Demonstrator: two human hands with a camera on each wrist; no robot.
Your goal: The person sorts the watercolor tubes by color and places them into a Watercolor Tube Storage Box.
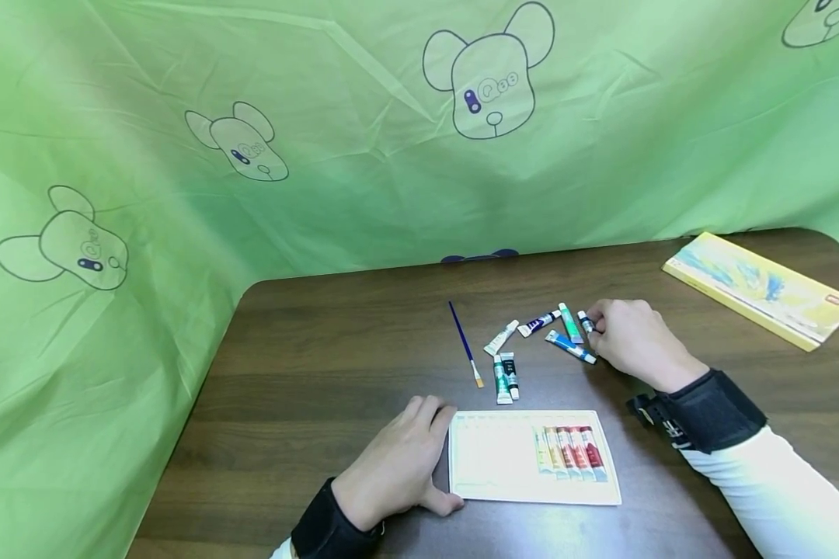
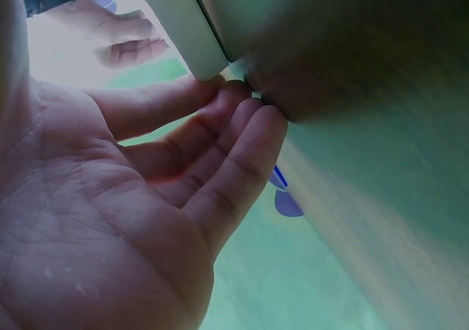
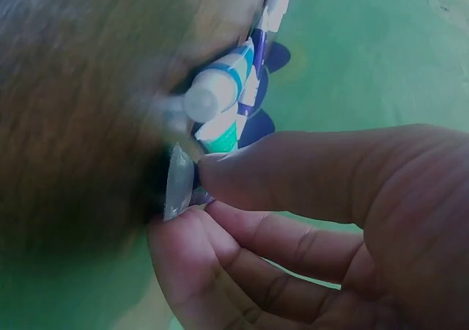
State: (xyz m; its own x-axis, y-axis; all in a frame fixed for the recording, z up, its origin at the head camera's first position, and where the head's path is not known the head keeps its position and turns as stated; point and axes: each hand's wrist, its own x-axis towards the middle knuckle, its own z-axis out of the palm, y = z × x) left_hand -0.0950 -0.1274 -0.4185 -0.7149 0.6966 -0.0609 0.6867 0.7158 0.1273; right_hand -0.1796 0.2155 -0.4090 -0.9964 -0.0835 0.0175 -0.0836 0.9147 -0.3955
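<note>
We're pinching the dark tube [image 1: 586, 323] with right fingers [image 3: 183, 260], ideally lifting clear of the green tube [image 1: 569, 324], while spread left fingers [image 2: 238, 170] are touching the tray's [image 1: 489, 458] edge.

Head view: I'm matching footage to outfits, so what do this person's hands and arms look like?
The left hand and right hand are bare. The left wristband is black; so is the right wristband, which has a dark fitting with pale marks. The right sleeve is white; only a sliver of white left sleeve shows.
</note>
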